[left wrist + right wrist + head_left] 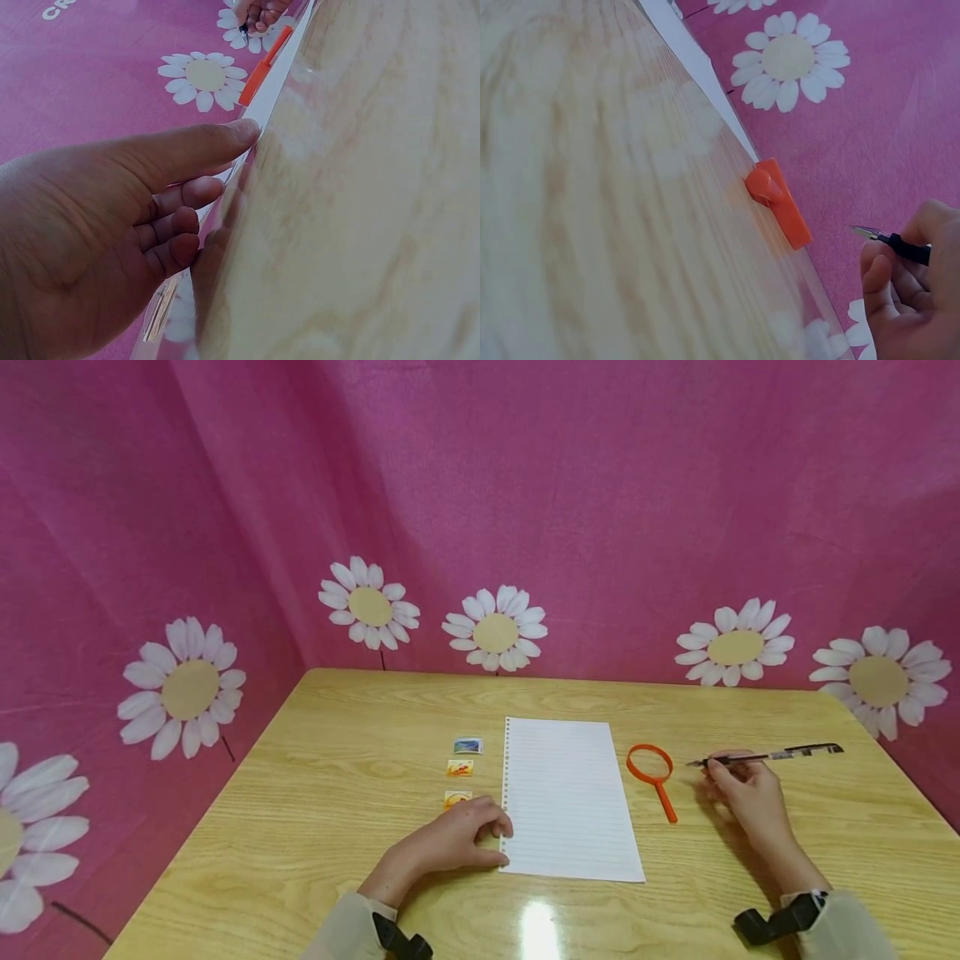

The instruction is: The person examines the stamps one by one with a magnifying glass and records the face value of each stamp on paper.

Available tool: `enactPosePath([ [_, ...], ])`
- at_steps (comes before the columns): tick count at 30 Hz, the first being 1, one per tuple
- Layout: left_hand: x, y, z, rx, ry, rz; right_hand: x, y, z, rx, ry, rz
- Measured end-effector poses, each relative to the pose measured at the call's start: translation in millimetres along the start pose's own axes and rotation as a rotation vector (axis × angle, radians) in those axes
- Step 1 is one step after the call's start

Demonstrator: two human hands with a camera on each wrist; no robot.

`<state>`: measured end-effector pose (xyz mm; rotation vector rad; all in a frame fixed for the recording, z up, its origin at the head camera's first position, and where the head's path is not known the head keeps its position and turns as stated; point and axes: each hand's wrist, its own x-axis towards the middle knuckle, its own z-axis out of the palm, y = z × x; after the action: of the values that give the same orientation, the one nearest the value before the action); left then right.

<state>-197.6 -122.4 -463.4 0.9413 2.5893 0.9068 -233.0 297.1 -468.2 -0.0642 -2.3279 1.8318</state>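
A lined white sheet of paper (566,797) with punched holes along its left side lies on the table. My left hand (461,839) touches that holed edge near its lower corner, thumb and fingertips at the margin; the left wrist view shows the thumb on the sheet's edge. To the right of the paper, my right hand (753,797) holds a pen (776,755) above the table, its bare tip pointing left. Between the paper and that hand lies a magnifying glass (667,802) with an orange rim and handle, also visible in the right wrist view.
Left of the paper, three small stamps stand in a column: a blue one (468,745), a yellow one (460,767) and another yellow one (456,797), partly hidden by the left hand. A pink curtain (585,527) with white flowers hangs behind the wooden table (300,827).
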Motion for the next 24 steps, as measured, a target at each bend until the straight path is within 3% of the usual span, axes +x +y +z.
enactPosePath([
  [8, 0.2, -0.9, 0.9, 0.004, -0.002, 0.015, -0.4, -1, 6, -0.195, 0.017, 0.004],
  [15, 0.6, 0.3, -0.2, -0.003, -0.008, 0.001, -1.4, -4, 13, -0.172, 0.008, 0.001],
  [24, 0.4, 0.1, -0.4, -0.011, -0.008, 0.001, -5.6, -15, 39, -0.199, 0.006, -0.041],
])
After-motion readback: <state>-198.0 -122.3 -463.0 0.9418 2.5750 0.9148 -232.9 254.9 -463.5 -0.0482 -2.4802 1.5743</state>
